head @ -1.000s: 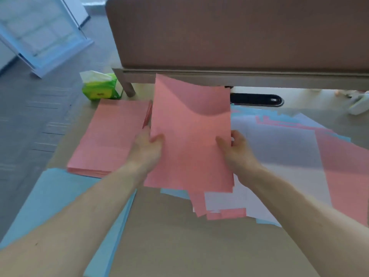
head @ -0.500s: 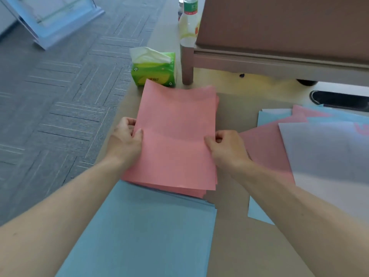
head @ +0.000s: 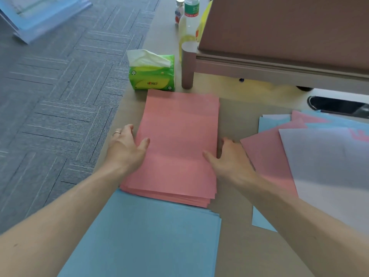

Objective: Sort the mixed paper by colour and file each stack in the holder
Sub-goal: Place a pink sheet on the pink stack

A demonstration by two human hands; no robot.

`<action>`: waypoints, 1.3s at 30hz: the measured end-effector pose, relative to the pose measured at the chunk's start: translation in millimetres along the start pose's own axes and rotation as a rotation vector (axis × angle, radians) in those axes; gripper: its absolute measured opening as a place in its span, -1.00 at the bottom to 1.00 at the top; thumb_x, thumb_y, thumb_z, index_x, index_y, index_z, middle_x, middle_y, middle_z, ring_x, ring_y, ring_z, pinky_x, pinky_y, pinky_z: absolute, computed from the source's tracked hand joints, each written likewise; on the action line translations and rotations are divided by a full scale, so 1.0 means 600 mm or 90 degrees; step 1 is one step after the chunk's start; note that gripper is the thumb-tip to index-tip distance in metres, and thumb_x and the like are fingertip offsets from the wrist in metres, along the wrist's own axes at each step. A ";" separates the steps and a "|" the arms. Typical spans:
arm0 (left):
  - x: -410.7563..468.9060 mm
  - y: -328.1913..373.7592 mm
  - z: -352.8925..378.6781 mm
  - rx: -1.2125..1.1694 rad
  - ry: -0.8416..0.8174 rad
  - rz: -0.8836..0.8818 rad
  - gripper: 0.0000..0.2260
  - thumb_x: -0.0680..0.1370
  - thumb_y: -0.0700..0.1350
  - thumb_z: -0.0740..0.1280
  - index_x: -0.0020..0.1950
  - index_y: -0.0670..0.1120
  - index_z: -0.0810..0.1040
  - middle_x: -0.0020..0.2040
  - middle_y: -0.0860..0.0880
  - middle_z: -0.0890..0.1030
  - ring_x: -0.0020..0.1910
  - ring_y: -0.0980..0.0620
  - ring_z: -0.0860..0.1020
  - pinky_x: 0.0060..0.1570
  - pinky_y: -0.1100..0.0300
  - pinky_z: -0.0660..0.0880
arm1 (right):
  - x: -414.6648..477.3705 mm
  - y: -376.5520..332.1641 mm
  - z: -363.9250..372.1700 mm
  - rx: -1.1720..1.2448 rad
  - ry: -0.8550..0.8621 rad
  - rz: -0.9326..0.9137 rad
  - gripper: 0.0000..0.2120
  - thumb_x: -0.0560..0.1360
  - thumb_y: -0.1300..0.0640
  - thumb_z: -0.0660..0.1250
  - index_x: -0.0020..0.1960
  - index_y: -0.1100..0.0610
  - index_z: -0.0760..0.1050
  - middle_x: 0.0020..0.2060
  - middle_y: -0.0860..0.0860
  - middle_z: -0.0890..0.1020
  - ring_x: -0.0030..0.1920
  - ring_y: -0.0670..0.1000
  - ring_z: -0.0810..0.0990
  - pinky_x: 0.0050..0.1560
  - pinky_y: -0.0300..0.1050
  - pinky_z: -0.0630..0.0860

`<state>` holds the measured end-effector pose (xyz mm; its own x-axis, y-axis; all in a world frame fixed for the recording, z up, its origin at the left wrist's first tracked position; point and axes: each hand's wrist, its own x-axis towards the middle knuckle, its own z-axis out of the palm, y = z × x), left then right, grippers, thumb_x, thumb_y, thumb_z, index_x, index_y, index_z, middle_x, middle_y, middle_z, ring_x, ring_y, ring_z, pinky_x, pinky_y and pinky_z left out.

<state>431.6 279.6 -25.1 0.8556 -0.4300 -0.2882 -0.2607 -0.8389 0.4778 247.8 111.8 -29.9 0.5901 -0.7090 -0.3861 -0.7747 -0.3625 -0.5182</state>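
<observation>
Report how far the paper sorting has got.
Done: a pink stack and a blue stack lie sorted. In hand: left hand and right hand rest against the pink stack's sides. Left: the mixed pile at right needs sorting; neither stack is filed yet.

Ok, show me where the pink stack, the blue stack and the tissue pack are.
pink stack (head: 179, 136), head view, bare middle of the top sheet between the hands.
blue stack (head: 151, 236), head view, middle of the top sheet.
tissue pack (head: 151, 79), head view, green front face.
</observation>
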 end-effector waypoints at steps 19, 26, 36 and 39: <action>-0.134 0.234 0.113 -0.190 -0.113 0.129 -0.72 0.60 -0.02 0.39 0.30 -0.03 0.56 0.17 0.04 0.61 0.03 0.10 0.56 -0.05 0.45 0.41 | -0.023 0.147 -0.149 -0.014 0.089 0.005 -0.42 0.56 -0.12 0.33 0.47 0.15 0.34 0.25 0.08 0.51 0.19 0.13 0.54 0.18 -0.04 0.43; -0.273 0.391 0.289 -0.352 -0.321 -0.089 -0.84 0.54 -0.01 0.46 -0.01 -0.04 0.54 -0.13 0.00 0.58 -0.18 -0.02 0.54 0.06 0.01 0.59 | -0.103 0.389 -0.258 -0.061 0.106 0.039 -0.39 0.57 -0.14 0.33 0.50 0.11 0.30 0.34 0.08 0.43 0.33 0.15 0.46 0.30 0.06 0.45; -0.333 0.495 0.342 -0.416 -0.276 -0.244 -0.89 0.53 -0.15 0.49 -0.19 -0.09 0.63 -0.40 0.04 0.65 -0.48 0.10 0.54 -0.40 0.26 0.44 | -0.132 0.494 -0.279 0.106 0.030 -0.032 -0.32 0.55 -0.12 0.36 0.56 0.09 0.21 0.43 0.02 0.37 0.41 0.06 0.39 0.42 -0.04 0.35; -0.345 0.508 0.364 -0.275 -0.213 -0.099 -0.99 0.56 -0.17 0.44 -0.06 -0.08 0.65 -0.08 -0.06 0.72 -0.18 -0.03 0.67 -0.16 0.15 0.59 | -0.133 0.528 -0.313 0.188 0.128 -0.036 -0.42 0.51 -0.04 0.44 0.45 0.12 0.39 0.30 0.05 0.51 0.22 0.04 0.54 0.28 0.01 0.49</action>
<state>77.5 39.9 -0.9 0.6625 -0.4541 -0.5957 0.1236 -0.7180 0.6849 -87.2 -60.0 -19.8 0.5508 -0.8082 -0.2083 -0.6254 -0.2344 -0.7442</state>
